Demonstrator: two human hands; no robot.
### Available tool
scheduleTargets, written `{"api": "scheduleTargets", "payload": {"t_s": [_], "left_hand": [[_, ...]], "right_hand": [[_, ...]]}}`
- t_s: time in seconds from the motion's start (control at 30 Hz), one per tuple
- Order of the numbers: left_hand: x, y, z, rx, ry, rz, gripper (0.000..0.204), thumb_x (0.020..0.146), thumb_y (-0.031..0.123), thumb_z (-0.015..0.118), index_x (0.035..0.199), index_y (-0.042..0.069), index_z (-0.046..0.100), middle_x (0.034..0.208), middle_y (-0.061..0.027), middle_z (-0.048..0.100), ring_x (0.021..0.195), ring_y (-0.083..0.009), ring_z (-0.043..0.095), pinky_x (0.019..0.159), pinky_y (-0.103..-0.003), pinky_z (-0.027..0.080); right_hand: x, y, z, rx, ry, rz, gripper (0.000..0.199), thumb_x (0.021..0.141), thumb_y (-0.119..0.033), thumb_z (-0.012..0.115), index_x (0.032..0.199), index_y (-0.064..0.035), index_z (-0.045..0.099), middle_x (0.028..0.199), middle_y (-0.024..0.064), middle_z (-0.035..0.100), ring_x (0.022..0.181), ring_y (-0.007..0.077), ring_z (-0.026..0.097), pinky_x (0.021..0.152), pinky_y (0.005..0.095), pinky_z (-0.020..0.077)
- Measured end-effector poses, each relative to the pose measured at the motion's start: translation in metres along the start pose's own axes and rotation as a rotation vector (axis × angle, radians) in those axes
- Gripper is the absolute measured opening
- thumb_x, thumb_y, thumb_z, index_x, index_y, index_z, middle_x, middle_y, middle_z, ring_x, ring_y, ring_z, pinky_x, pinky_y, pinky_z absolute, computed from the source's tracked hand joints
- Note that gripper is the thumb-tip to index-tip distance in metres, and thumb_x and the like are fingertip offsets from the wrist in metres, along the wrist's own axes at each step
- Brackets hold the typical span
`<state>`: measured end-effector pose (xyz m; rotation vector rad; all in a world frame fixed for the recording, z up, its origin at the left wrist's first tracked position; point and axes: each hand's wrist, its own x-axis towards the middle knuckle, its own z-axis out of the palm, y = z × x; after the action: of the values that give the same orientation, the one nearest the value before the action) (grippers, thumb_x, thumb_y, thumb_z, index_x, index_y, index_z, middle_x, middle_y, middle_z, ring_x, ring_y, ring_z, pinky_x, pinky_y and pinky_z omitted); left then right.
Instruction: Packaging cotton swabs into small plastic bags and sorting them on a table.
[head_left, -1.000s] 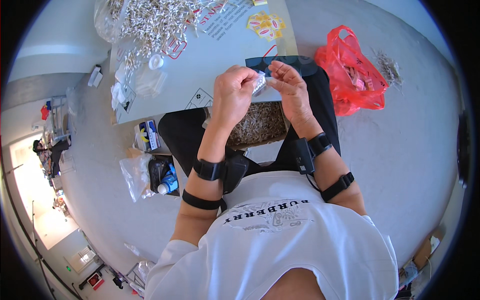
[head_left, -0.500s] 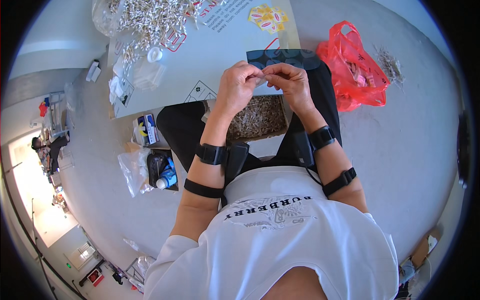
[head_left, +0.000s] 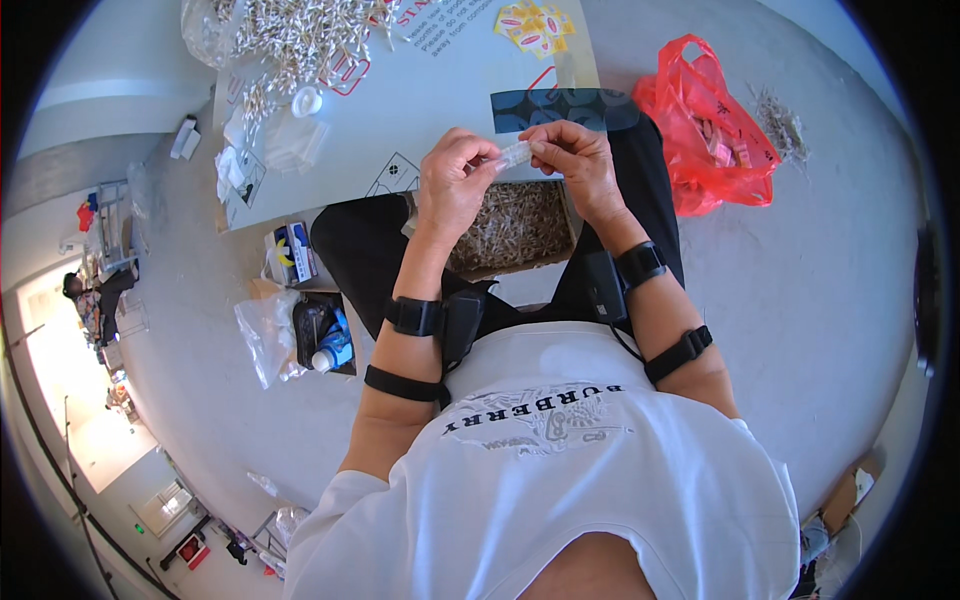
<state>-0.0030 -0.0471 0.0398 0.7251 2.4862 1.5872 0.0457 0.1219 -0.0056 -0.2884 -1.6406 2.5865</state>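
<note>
Has drawn the left hand (head_left: 455, 185) and the right hand (head_left: 585, 170) slightly apart since the earlier frame, from fingertips nearly meeting to a clear packet (head_left: 515, 155) showing between; clamps the left fingers on the packet's left end, thumb against forefinger; clamps the right fingers on the opposite end in a similar pinch; holds the packet aslant in the air, directly between both sets of fingers, near the close edge of the counter (head_left: 400, 110).

Seems partway along, judging by the packet; looks already filled with something whitish, too small to name for certain; cannot tell the mouth as sealed or open; not yet set down anywhere.

Leaves plenty loose, by the look of things: just below the fingers, a box (head_left: 500, 271) full of short pale sticks (head_left: 520, 225); beyond the fingers and to the left, a large heap of cotton swabs (head_left: 305, 40) on the counter; left of the fingers, a white round piece (head_left: 307, 102) beside flat clear bags (head_left: 295, 145), probably unused; just beyond the right fingers, a dark see-through strip (head_left: 560, 110); farther beyond, yellow-and-white cards (head_left: 535, 28); well right of the fingers, a red plastic bag (head_left: 690, 90) holding small pinkish packs (head_left: 720, 145), perhaps finished work, though impossible to confirm.
</note>
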Motion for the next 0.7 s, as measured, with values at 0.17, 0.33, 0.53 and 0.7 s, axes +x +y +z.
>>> {"api": "scheduleTargets", "payload": {"t_s": [0.17,0.33,0.53,0.7], "left_hand": [[0.0,-0.001,0.005,0.052,0.021,0.038,0.015,0.068,-0.005,0.068,0.078,0.001,0.059,0.075,-0.0051,0.055,0.064,-0.0161,0.055,0.056,-0.027,0.044],[0.001,0.0,0.009,0.1,0.02,0.046,0.016,0.068,-0.007,0.066,0.076,0.001,0.054,0.074,-0.007,0.053,0.065,-0.0218,0.054,0.057,-0.031,0.044],[0.001,0.001,0.013,0.23,0.07,0.208,0.021,0.068,-0.009,0.061,0.077,0.004,0.048,0.077,-0.0091,0.052,0.074,-0.0303,0.053,0.063,-0.039,0.045],[0.004,0.011,0.013,0.383,0.103,0.369,0.018,0.069,-0.008,0.059,0.079,0.003,0.047,0.08,-0.0101,0.052,0.078,-0.0318,0.053,0.066,-0.041,0.046]], "right_hand": [[0.0,0.002,-0.001,0.041,0.024,0.012,0.004,0.085,-0.004,0.061,0.085,-0.0025,0.065,0.092,0.005,0.065,0.066,0.0044,0.054,0.059,0.0182,0.0427],[0.001,0.004,-0.001,0.086,0.021,0.017,0.004,0.085,-0.004,0.061,0.085,-0.003,0.065,0.093,0.005,0.065,0.067,0.0039,0.054,0.059,0.018,0.0434],[0.0,0.004,-0.004,0.083,0.023,0.03,0.004,0.086,-0.004,0.061,0.086,-0.0034,0.065,0.094,0.0051,0.065,0.068,0.0039,0.055,0.061,0.018,0.0439],[0.001,0.005,-0.004,0.16,0.008,0.026,0.008,0.086,-0.004,0.06,0.093,-0.0037,0.064,0.097,0.0053,0.064,0.07,0.0057,0.056,0.06,0.019,0.0444]]}}
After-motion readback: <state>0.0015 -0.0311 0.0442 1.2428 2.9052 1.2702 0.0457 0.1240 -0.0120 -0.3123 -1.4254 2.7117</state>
